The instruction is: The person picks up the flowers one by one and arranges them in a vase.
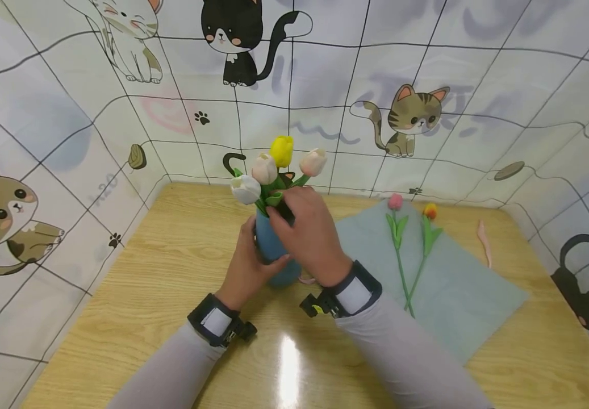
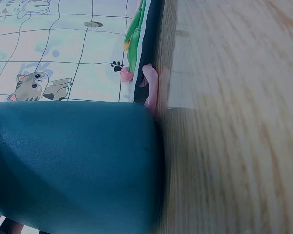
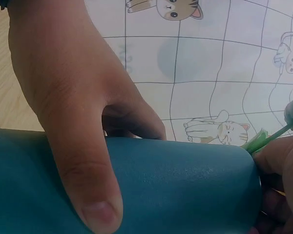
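Observation:
A blue vase (image 1: 268, 236) stands upright on the wooden table, with several artificial tulips in its mouth. Their heads show as a yellow tulip (image 1: 281, 152), a white tulip (image 1: 245, 189) and two pale pink ones, the right-hand pale pink tulip (image 1: 313, 162) leaning outward. My left hand (image 1: 247, 264) grips the vase's side, thumb across its front; the right wrist view shows that thumb (image 3: 100, 209) on the blue wall. At the rim, my right hand (image 1: 312, 233) has curled fingers among the stems and pinches a tulip stem, largely hidden behind the hand.
Right of the vase, a grey-green wrapping sheet (image 1: 458, 295) lies on the table. On it are a pink tulip (image 1: 395, 201) and an orange-yellow tulip (image 1: 430, 212), stems crossing. A pink ribbon (image 1: 484, 244) lies at the right. Cat-printed cloth (image 1: 325, 74) hangs behind the table.

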Motion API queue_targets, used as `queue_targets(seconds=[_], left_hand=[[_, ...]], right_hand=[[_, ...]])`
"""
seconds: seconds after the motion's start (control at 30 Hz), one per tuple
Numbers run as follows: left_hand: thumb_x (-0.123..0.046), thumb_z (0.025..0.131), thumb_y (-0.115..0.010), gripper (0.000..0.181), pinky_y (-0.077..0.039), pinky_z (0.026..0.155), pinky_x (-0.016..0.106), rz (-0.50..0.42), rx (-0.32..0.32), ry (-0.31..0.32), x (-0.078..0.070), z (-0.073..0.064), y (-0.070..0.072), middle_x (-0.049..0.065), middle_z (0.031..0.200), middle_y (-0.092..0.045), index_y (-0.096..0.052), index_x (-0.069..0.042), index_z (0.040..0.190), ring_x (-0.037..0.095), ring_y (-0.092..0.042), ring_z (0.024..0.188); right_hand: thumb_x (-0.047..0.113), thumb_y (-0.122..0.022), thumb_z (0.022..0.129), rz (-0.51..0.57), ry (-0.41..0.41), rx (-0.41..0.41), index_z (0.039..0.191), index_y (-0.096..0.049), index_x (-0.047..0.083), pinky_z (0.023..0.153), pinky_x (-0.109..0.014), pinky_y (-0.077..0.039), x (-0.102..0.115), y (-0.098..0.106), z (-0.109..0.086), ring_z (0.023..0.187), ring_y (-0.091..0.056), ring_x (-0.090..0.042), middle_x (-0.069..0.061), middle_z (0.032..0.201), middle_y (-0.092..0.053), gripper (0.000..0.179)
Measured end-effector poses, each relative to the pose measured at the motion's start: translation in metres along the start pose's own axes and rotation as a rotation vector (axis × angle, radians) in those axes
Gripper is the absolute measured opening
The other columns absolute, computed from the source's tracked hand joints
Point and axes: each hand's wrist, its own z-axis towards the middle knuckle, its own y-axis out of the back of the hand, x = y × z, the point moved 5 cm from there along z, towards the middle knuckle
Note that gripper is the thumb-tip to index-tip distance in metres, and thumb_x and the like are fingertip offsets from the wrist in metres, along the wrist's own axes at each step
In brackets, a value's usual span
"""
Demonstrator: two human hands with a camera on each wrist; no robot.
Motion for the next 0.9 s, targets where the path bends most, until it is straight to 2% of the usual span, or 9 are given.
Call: queue_targets(seconds=[0.27, 0.57, 0.73, 0.9], left_hand=[[-0.027, 0.085, -0.088, 0.103, -0.045, 0.114, 0.056, -0.009, 0.005, 0.045, -0.001, 0.001, -0.001, 0.014, 0.155, -0.039, -0.020, -0.014, 0.162, 0.031, -0.048, 0.140], [-0.028, 0.085, -0.088, 0.102, -0.046, 0.112, 0.060, -0.007, 0.004, 0.074, 0.001, -0.001, -0.001, 0.017, 0.152, -0.041, -0.021, -0.011, 0.160, 0.035, -0.051, 0.137], [-0.030, 0.084, -0.088, 0.104, -0.043, 0.115, 0.062, -0.003, 0.012, 0.093, 0.001, -0.001, -0.001, 0.015, 0.154, -0.041, -0.020, -0.014, 0.160, 0.035, -0.050, 0.140], [-0.032, 0.084, -0.089, 0.104, -0.042, 0.116, 0.063, -0.007, 0.020, 0.110, 0.000, 0.000, -0.001, 0.013, 0.155, -0.041, -0.020, -0.015, 0.161, 0.034, -0.049, 0.142]], right_hand=[[0.017, -0.072, 0.096, 0.001, -0.026, 0.012, 0.112, -0.073, 0.006, 0.094, -0.042, -0.052, -0.008, 0.006, -0.005, 0.104, -0.062, -0.025, -0.006, 0.109, -0.074, 0.019], [0.015, -0.070, 0.098, 0.022, -0.028, -0.026, 0.120, -0.074, 0.005, 0.099, -0.043, -0.053, -0.013, 0.020, -0.015, 0.109, -0.063, -0.025, -0.007, 0.110, -0.076, 0.025], [0.015, -0.072, 0.097, 0.036, -0.087, -0.051, 0.123, -0.073, 0.005, 0.097, -0.044, -0.055, -0.026, 0.027, -0.025, 0.111, -0.065, -0.026, -0.009, 0.113, -0.075, 0.028], [0.014, -0.072, 0.097, 0.067, -0.176, -0.074, 0.128, -0.070, 0.006, 0.092, -0.044, -0.057, -0.048, 0.038, -0.039, 0.110, -0.066, -0.025, -0.011, 0.118, -0.074, 0.031]])
